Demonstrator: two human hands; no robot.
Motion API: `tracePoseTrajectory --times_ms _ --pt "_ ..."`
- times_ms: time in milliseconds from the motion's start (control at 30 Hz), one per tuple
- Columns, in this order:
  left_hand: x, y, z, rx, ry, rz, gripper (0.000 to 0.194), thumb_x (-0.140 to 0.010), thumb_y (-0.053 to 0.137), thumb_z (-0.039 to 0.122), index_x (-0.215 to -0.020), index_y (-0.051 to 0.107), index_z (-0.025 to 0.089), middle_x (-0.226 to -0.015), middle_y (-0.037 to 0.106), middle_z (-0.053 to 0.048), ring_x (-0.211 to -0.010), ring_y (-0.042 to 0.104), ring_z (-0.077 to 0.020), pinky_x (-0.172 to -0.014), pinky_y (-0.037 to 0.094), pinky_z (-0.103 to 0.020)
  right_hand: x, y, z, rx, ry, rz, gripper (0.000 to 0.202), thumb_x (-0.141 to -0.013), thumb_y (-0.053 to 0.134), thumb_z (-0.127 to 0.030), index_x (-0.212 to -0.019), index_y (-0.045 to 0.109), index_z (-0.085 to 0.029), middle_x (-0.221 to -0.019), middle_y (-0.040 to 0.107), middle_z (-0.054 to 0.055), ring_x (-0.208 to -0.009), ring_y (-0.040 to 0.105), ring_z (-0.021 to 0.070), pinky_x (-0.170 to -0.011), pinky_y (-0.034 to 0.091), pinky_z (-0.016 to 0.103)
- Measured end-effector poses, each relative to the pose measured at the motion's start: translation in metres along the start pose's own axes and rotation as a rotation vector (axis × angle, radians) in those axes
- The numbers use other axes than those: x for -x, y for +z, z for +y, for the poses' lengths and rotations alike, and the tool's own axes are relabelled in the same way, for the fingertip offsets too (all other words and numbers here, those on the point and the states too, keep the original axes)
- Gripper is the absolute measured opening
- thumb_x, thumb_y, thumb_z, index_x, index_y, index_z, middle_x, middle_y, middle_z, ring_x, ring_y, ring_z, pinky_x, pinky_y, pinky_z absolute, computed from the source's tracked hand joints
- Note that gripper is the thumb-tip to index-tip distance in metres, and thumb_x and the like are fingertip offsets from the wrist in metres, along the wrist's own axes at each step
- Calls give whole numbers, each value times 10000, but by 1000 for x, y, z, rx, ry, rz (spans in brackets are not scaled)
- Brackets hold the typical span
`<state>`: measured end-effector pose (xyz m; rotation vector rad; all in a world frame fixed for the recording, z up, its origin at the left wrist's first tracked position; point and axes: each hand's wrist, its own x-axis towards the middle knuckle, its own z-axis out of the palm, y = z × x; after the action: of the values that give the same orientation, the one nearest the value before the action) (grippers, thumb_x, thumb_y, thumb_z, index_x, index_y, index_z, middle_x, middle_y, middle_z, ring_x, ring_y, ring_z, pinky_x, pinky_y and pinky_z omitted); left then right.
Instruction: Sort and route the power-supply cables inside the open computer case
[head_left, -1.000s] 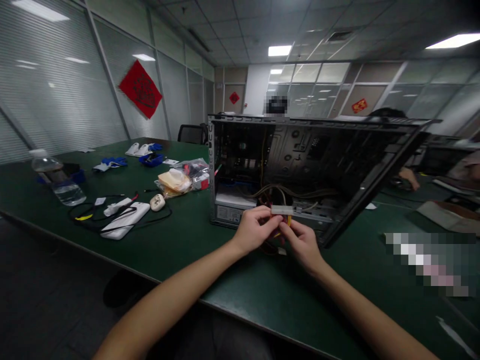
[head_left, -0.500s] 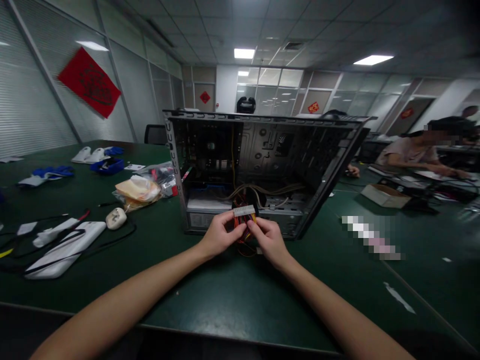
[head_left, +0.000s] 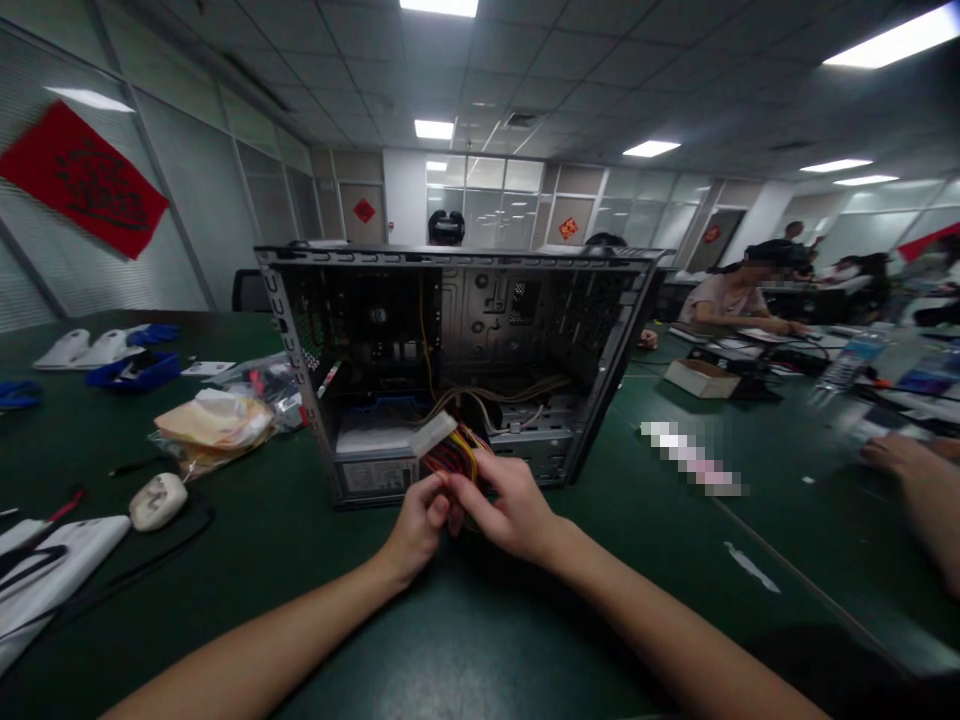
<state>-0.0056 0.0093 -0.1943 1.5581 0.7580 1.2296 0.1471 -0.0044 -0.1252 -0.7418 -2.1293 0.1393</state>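
Observation:
An open computer case (head_left: 457, 257) stands on the green table, its inside facing me. In front of its lower part my right hand (head_left: 510, 505) is closed round a bundle of red, yellow and black power cables (head_left: 454, 458). A wide white connector (head_left: 434, 434) tops the bundle, tilted up to the right. My left hand (head_left: 418, 520) pinches at the lower part of the same cables, its fingertips touching those of the right hand. Just what the left fingertips grip is hidden. Thin beige cables (head_left: 491, 395) lie inside the case behind the connector.
Left of the case are a plastic bag of parts (head_left: 217, 420), a white mouse (head_left: 157, 501), a blue tray (head_left: 135, 371) and a white power bank-like slab (head_left: 67, 580). At right lie an open cardboard box (head_left: 701, 379) and a paper strip (head_left: 751, 568). Another person's hand (head_left: 911, 480) rests at far right.
The view has turned to the right. The white connector has gone from level to tilted, and my left hand has slid down from beside it to the cables below.

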Motion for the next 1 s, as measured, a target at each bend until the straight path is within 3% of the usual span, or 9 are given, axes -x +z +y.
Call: tracePoseTrajectory --times_ms 33,133,233,333,533,733,1000 --pt "-1 2 0 -37 -20 -41 666 -763 478 795 -697 586 141 -533 523 12 -491 445 -110 -516 363 -238 -15 -5 -4 45 37 10 241 -993 403 -277 -1031 606 -153 -827 669 68 -698 615 161 -656 459 244" --pt "0 5 3 -141 -93 -79 584 -835 492 680 -582 541 157 -467 460 26 -455 407 -104 -494 317 -237 -66 -7 -17 275 48 -167 254 -983 416 -264 -1130 603 -177 -932 706 80 -794 666 187 -726 468 256" --pt "3 5 9 -146 -167 -46 496 -834 523 587 -570 524 167 -478 464 23 -456 412 -111 -488 313 -241 -112 6 -24 509 162 -208 290 -996 397 -308 -1074 639 -169 -906 717 116 -819 693 251 -731 494 311" --pt "6 3 13 -142 -205 -57 451 -818 533 541 -565 524 168 -485 465 22 -454 414 -112 -481 306 -240 -139 23 -23 578 224 -249 347 -1013 360 -325 -1068 661 -162 -945 718 148 -862 701 269 -744 512 325" --pt "8 4 17 -168 -201 -112 403 -827 511 459 -557 537 162 -468 461 19 -457 423 -115 -490 312 -236 -153 40 -10 620 297 -250 388 -1023 310 -292 -1151 653 -163 -1022 712 162 -917 695 277 -774 526 361" --pt "7 4 18 -188 -193 -102 419 -825 514 475 -545 536 165 -464 467 16 -454 427 -114 -489 317 -233 -155 41 -6 629 330 -225 374 -1019 344 -314 -1208 633 -174 -1054 707 153 -949 687 272 -796 531 356" --pt "8 4 19 -214 -173 -107 395 -824 507 431 -541 543 158 -462 469 16 -455 420 -111 -480 312 -227 -155 43 -7 634 338 -225 390 -1028 322 -319 -1135 658 -152 -1033 703 163 -928 692 267 -777 532 348"
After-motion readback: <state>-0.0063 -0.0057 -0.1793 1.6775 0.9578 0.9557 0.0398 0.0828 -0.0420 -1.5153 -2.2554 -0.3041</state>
